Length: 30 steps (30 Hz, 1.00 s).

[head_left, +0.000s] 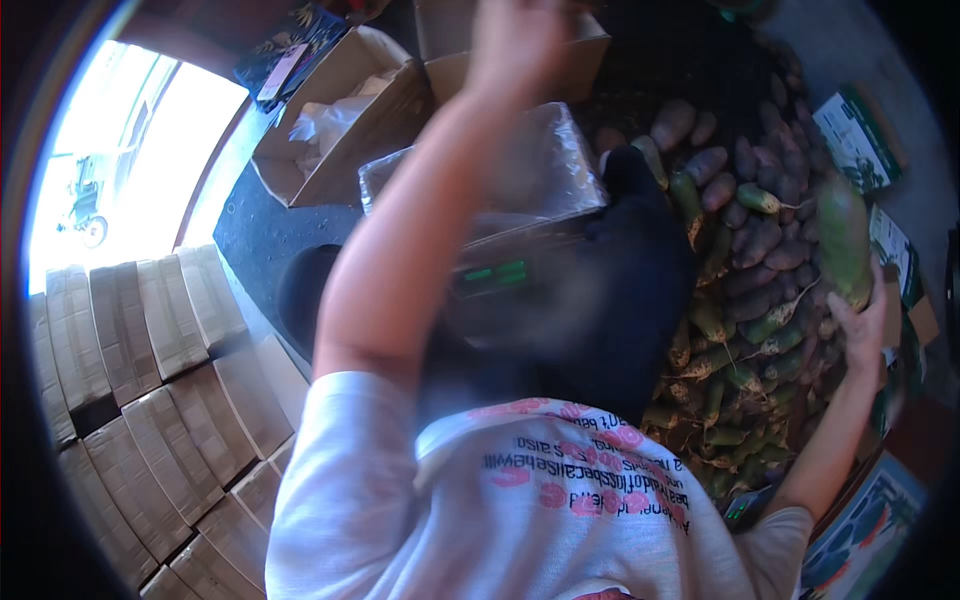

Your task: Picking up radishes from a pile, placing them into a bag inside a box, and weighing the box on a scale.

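Observation:
My right hand (862, 325) is closed round the lower end of a large green radish (843, 240), held upright at the right of the pile. The left arm reaches far forward; my left hand (525, 45) is smeared by motion over the cardboard box (570, 65) at the back, and its fingers cannot be made out. Below that forearm stands an open box lined with clear plastic (545, 165). Just in front of it, a scale's green lit display (495, 273) glows between my legs. Many green radishes (745, 380) and dark reddish roots (755, 245) lie heaped beside my right leg.
Closed cardboard boxes (165, 430) are stacked at the left. An open carton with plastic bags (340, 115) stands at the back left, near a bright doorway (130, 130). White-and-green printed cartons (858, 140) lie at the far right.

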{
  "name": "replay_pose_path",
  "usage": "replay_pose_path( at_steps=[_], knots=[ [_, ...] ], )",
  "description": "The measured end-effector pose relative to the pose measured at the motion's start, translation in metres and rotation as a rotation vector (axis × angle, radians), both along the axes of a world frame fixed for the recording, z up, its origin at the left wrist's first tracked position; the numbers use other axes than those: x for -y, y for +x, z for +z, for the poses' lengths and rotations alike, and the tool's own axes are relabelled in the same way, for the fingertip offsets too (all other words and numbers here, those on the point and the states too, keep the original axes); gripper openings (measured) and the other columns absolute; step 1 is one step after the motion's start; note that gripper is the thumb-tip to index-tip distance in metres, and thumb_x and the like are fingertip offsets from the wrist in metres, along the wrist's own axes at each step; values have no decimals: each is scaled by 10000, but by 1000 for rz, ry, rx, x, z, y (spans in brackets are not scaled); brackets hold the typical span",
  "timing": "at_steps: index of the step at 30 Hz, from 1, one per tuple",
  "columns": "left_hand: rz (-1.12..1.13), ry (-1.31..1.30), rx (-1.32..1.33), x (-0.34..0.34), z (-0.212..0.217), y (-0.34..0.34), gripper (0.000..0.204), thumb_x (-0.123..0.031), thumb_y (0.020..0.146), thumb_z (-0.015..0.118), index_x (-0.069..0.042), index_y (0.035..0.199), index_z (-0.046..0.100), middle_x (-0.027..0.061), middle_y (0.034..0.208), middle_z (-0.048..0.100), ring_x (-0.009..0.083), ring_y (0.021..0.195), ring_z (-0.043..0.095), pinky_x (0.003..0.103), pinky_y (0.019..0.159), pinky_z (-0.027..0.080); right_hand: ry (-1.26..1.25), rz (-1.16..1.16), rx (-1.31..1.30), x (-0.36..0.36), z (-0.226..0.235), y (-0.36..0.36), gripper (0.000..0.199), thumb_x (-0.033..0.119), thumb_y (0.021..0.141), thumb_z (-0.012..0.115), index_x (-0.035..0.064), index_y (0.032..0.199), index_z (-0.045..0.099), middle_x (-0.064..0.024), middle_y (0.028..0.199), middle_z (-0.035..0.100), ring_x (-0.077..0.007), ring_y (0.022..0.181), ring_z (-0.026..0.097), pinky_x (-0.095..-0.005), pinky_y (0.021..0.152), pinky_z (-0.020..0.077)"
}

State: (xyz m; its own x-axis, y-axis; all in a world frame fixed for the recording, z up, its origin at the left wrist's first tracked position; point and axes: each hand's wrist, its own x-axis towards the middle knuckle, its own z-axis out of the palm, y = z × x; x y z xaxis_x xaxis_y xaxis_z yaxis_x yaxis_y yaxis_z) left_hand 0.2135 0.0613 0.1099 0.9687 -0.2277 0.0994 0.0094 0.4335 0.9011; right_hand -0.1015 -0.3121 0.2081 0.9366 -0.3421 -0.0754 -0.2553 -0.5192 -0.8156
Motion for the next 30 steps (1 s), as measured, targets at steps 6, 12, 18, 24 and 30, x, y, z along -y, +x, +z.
replay_pose_path(
  at_steps=[6, 12, 18, 24, 30],
  knots=[
    [-110, 1366, 373, -158, -38, -5, 333, -305, 927, 681, -35, 1118, 725, 166, 1075, 726, 274, 1002, 696, 372, 891, 524, -244, 756, -160, -201, 13, 182, 679, 101, 644, 783, 19, 1289, 586, -118, 1051, 713, -222, 930, 702, -357, 877, 544],
    [-391, 1152, 407, -179, -69, 8, 301, -291, 901, 713, -45, 1071, 746, 166, 1050, 729, 311, 987, 691, 375, 876, 526, -746, 1185, -566, -348, -144, 269, 614, 384, 703, 800, 100, 1221, 631, -181, 1098, 701, -367, 1047, 677, -465, 887, 550],
    [-508, 1139, 235, -188, -83, 10, 198, -130, 849, 699, -58, 1027, 746, 134, 1032, 734, 291, 993, 691, 377, 891, 523, -645, 1420, -521, -382, -303, 270, 910, 410, 810, 722, 200, 1572, 269, -222, 1564, 308, -349, 1475, 258, -473, 1195, 260],
    [-439, 1102, 403, -177, -80, 16, 201, -26, 829, 686, -11, 1030, 680, 126, 1041, 709, 264, 1031, 672, 357, 905, 502, -224, 1583, -916, -400, -349, 281, 774, 453, 913, 511, 29, 1537, 336, -215, 1611, 266, -329, 1513, 202, -478, 1218, 186],
    [-460, 1257, 163, -166, -77, 5, 206, -18, 862, 674, -31, 1067, 684, 94, 1017, 702, 196, 1013, 654, 336, 924, 478, 880, 745, -250, -346, -291, 232, 454, 356, 980, 549, -3, 1242, 642, -187, 1221, 657, -270, 1253, 546, -443, 1070, 393]
  ],
)
